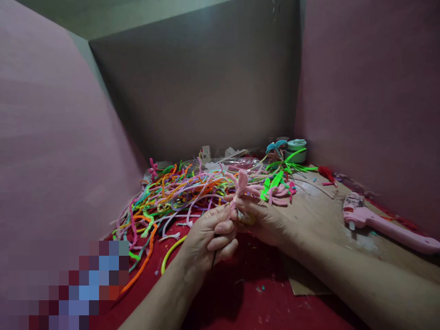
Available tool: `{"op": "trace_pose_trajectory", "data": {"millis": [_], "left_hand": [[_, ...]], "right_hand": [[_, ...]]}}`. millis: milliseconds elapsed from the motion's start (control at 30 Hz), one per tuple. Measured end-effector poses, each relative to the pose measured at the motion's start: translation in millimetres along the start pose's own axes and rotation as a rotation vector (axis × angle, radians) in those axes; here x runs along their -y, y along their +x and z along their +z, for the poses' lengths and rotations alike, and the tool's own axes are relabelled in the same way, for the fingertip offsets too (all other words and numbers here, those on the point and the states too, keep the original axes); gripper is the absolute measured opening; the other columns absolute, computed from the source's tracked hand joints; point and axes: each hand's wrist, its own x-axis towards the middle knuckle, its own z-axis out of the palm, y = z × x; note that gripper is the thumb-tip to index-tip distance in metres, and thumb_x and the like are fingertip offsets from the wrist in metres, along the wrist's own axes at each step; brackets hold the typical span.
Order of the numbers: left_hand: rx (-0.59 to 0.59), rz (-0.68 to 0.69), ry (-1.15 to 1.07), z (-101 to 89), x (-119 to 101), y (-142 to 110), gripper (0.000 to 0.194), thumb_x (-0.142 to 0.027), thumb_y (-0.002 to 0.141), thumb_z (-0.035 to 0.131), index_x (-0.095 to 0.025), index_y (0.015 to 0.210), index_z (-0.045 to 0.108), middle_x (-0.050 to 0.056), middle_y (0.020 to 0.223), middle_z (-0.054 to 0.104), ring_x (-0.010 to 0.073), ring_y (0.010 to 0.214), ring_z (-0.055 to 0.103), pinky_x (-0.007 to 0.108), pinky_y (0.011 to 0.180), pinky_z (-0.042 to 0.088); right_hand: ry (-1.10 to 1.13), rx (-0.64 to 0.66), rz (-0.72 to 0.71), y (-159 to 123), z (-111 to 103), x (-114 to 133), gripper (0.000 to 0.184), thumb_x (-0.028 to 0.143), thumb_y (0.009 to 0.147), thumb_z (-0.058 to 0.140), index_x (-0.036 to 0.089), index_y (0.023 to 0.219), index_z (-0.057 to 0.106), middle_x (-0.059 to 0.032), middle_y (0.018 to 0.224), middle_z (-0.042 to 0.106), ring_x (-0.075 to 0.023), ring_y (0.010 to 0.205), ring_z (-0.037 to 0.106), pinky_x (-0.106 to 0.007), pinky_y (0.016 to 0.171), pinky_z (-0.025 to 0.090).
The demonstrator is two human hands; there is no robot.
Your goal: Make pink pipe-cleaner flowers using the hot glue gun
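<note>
Close together in front of me, both hands meet at a pink pipe-cleaner flower (pixel 242 180) with upright looped petals. My left hand (pixel 215 234) is closed around its lower part, and a thin dark stem end pokes out below the fist. From the other side, the fingers of my right hand (pixel 266 219) pinch the flower near its base. A yellowish, shiny thing (pixel 246 218) shows under the right palm; its kind is unclear. Behind the hands spreads a tangled heap of colourful pipe cleaners (pixel 192 185). Pink and green pipe-cleaner pieces (pixel 275 185) lie just beyond the right hand.
A pink glue gun (pixel 385 229) rests on the brown board (pixel 319 215) at right. Farther back stand a mint-green lidded container (pixel 296 150) and a blue pipe-cleaner flower (pixel 276 146). Red cloth (pixel 261 293) covers the surface, with pink panels either side. Blurred blocks hide the lower left.
</note>
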Motion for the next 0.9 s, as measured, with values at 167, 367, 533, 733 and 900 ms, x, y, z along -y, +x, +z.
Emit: {"op": "trace_pose_trajectory", "data": {"millis": [167, 367, 533, 733, 900], "left_hand": [[-0.222, 0.125, 0.437, 4.3, 2.2, 1.3, 0.024, -0.039, 0.081, 0.051, -0.016, 0.072, 0.050, -0.008, 0.047, 0.040, 0.0027, 0.030, 0.027, 0.016, 0.032, 0.024], [-0.468, 0.512, 1.101, -2.9, 12.3, 3.3, 0.021, -0.030, 0.083, 0.047, -0.018, 0.067, 0.051, -0.004, 0.055, 0.045, 0.0076, 0.048, 0.039, 0.019, 0.048, 0.031], [-0.446, 0.473, 1.056, -7.4, 12.7, 4.7, 0.023, -0.033, 0.085, 0.045, -0.018, 0.069, 0.052, -0.005, 0.054, 0.041, 0.0075, 0.048, 0.033, 0.020, 0.047, 0.028], [-0.407, 0.370, 0.825, -4.8, 10.3, 5.3, 0.024, -0.037, 0.082, 0.049, -0.017, 0.070, 0.054, -0.007, 0.048, 0.037, 0.0058, 0.040, 0.026, 0.019, 0.038, 0.020], [-0.400, 0.273, 0.655, -0.7, 8.0, 5.1, 0.026, -0.040, 0.079, 0.054, -0.017, 0.068, 0.050, -0.008, 0.045, 0.035, 0.0033, 0.035, 0.025, 0.018, 0.035, 0.016]], "right_hand": [[-0.032, -0.128, -0.100, 1.6, 2.0, -2.4, 0.022, 0.029, 0.064, 0.074, 0.019, 0.078, 0.060, 0.0031, 0.065, 0.056, -0.0082, 0.054, 0.048, -0.018, 0.043, 0.032], [-0.149, -0.131, -0.211, 3.1, 1.3, -5.8, 0.017, 0.026, 0.067, 0.071, 0.020, 0.075, 0.058, 0.0040, 0.071, 0.057, -0.0061, 0.051, 0.042, -0.019, 0.042, 0.029], [-0.155, -0.083, -0.217, 4.5, 1.1, -6.8, 0.014, 0.023, 0.069, 0.070, 0.019, 0.077, 0.059, 0.0018, 0.079, 0.062, -0.0088, 0.062, 0.053, -0.021, 0.053, 0.039], [-0.025, -0.111, -0.216, 4.2, 5.7, -5.6, 0.023, 0.018, 0.064, 0.073, 0.022, 0.080, 0.056, 0.0061, 0.071, 0.061, -0.0095, 0.063, 0.057, -0.022, 0.059, 0.043], [-0.025, -0.095, -0.219, 3.9, 10.3, -0.5, 0.019, 0.015, 0.063, 0.072, 0.019, 0.076, 0.059, 0.0055, 0.067, 0.060, -0.0069, 0.058, 0.053, -0.019, 0.056, 0.041]]}}
